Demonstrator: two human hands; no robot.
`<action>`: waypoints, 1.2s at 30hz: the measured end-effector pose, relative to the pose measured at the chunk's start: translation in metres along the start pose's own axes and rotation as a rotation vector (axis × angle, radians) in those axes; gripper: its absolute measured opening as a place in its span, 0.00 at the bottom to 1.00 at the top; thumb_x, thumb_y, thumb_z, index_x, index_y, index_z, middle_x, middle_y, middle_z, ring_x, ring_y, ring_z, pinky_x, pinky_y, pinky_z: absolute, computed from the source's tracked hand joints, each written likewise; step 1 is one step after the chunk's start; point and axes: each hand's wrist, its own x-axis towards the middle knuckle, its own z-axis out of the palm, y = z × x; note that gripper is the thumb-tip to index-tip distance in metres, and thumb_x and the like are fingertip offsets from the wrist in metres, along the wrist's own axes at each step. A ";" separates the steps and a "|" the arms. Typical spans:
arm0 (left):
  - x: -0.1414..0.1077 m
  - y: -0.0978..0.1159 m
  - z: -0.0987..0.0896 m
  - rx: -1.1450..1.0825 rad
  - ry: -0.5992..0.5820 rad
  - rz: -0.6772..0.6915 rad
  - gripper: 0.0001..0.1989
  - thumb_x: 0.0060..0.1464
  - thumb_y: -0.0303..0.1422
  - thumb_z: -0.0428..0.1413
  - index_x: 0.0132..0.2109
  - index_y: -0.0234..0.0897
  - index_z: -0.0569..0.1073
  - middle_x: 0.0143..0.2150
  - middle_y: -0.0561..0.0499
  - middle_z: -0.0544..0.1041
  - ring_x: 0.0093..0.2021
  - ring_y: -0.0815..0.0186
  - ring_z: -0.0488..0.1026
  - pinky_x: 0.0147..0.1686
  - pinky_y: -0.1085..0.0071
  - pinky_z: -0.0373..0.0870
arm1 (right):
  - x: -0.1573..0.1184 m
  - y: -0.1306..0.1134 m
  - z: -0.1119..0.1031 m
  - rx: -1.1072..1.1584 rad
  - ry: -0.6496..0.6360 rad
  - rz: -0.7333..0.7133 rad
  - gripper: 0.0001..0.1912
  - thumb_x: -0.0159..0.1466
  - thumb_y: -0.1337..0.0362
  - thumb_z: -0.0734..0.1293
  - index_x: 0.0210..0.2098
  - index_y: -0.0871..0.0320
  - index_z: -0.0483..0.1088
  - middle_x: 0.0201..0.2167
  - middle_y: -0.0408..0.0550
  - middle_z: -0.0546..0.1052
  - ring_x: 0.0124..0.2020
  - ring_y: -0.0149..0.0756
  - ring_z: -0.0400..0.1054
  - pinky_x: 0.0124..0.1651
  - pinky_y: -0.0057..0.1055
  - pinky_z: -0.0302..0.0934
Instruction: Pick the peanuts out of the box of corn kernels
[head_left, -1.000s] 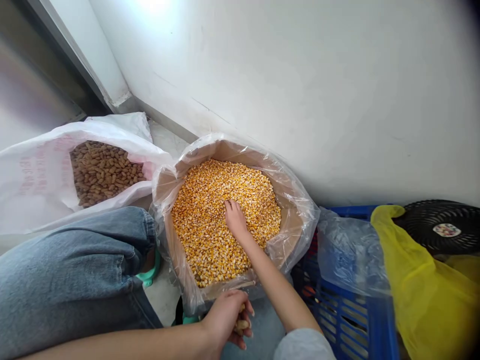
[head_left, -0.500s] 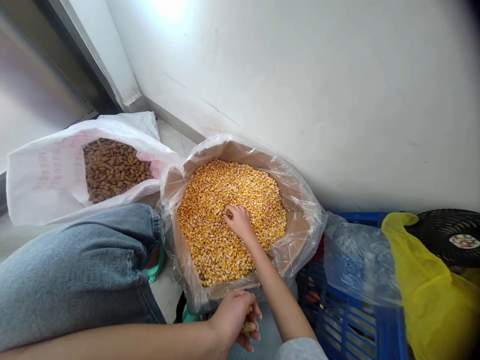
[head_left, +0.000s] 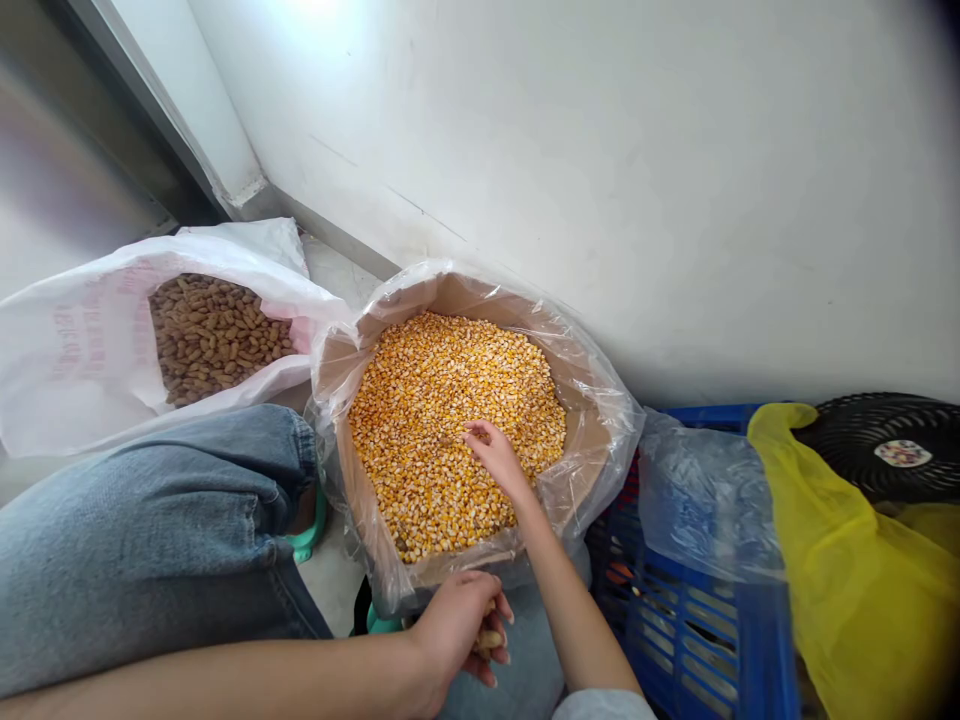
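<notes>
Dried yellow corn kernels (head_left: 435,400) fill a cardboard box lined with a clear plastic bag (head_left: 600,410). Over the right part of the corn is my right hand (head_left: 496,458), thumb and fingers drawn together; what they pinch, if anything, is too small to make out. At the near edge of the box, above my lap, my left hand (head_left: 459,622) is closed around a few unshelled peanuts (head_left: 488,640), partly hidden by its fingers. More unshelled peanuts (head_left: 217,340) lie in an open white woven sack (head_left: 82,340) to the left of the box.
A white wall (head_left: 600,200) rises behind the box. On the right stands a blue plastic crate (head_left: 697,640), with a clear plastic bag (head_left: 705,500), yellow mesh cloth (head_left: 840,560) and a black fan grille (head_left: 885,445) on or beside it. My denim-covered knee (head_left: 187,520) is at left.
My right hand has moved slightly right and toward me over the corn, its fingers drawn closer together. My left hand still holds the peanuts. The view has shifted a little.
</notes>
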 end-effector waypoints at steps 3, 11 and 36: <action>0.000 -0.003 0.001 0.004 -0.025 -0.003 0.10 0.42 0.37 0.45 0.23 0.35 0.62 0.16 0.56 0.60 0.15 0.73 0.61 0.13 0.78 0.55 | 0.005 0.002 0.021 -0.583 0.004 -0.212 0.14 0.54 0.63 0.60 0.41 0.55 0.64 0.42 0.49 0.68 0.41 0.35 0.62 0.44 0.32 0.55; 0.002 -0.004 0.002 0.010 -0.017 0.001 0.10 0.45 0.35 0.43 0.23 0.34 0.62 0.16 0.56 0.60 0.14 0.74 0.61 0.11 0.79 0.55 | 0.014 0.004 0.032 -0.766 -0.077 -0.183 0.08 0.55 0.67 0.55 0.34 0.56 0.63 0.30 0.44 0.70 0.29 0.31 0.63 0.32 0.26 0.55; -0.005 0.004 0.001 -0.249 0.024 0.205 0.10 0.43 0.37 0.47 0.30 0.34 0.66 0.26 0.54 0.66 0.28 0.71 0.64 0.25 0.76 0.60 | -0.177 -0.099 -0.034 -0.564 -0.429 -0.366 0.15 0.59 0.65 0.58 0.44 0.45 0.63 0.35 0.45 0.70 0.37 0.33 0.66 0.38 0.27 0.61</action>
